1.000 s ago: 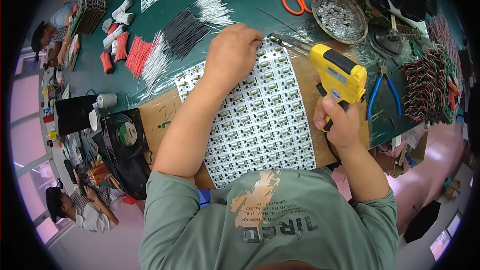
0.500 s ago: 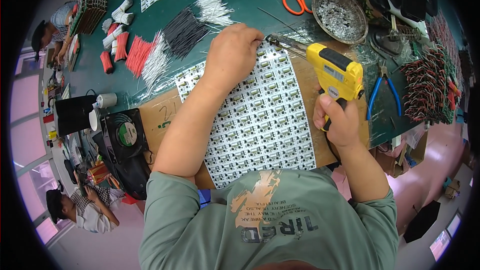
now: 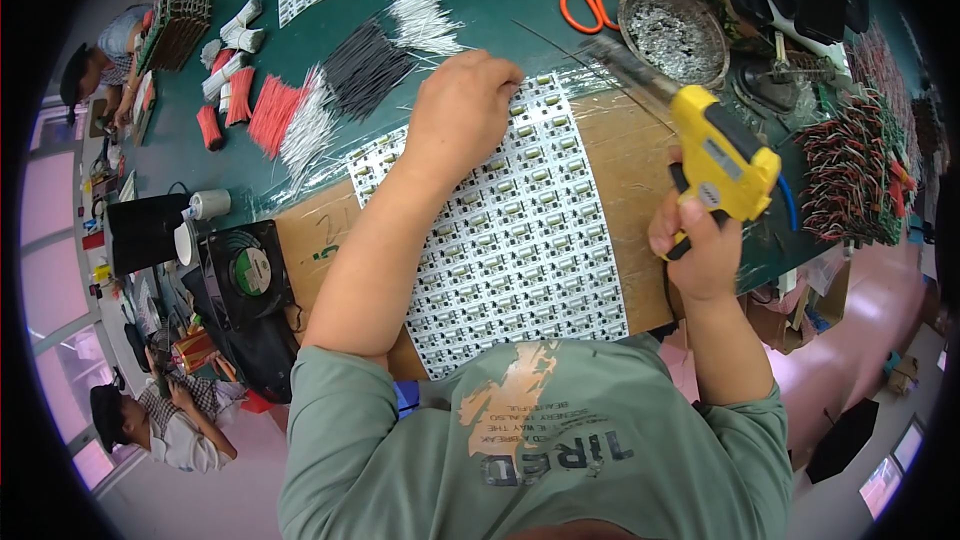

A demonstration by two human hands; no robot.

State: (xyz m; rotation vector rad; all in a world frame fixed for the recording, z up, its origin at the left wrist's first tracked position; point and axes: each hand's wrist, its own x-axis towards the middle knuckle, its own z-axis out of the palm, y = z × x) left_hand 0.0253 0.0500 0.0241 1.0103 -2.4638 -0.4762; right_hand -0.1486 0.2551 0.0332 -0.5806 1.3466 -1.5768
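A large white sheet of small circuit boards (image 3: 515,250) lies in front of me on brown cardboard (image 3: 640,190). My left hand (image 3: 462,105) is over the sheet's far edge with its fingers closed in a pinch; what sits between the fingertips is hidden. In my right hand (image 3: 700,245) is a yellow soldering gun (image 3: 728,155), gripped by its handle. The gun is to the right of the sheet, clear of it, and its front end points far and left, smeared by motion. Bundles of white wires (image 3: 425,20) and black wires (image 3: 365,70) lie just beyond my left hand.
Red wires (image 3: 272,115) lie at the left, near a black fan (image 3: 248,273). Orange-handled scissors (image 3: 590,5) and a metal bowl of solder scraps (image 3: 675,35) are at the far right. Wired boards (image 3: 850,170) are stacked at the right. Two people (image 3: 165,415) (image 3: 100,60) work at the left.
My right hand has drawn the soldering gun back to the right, away from my left fingertips and the sheet's far edge. My left hand has stayed nearly in place.
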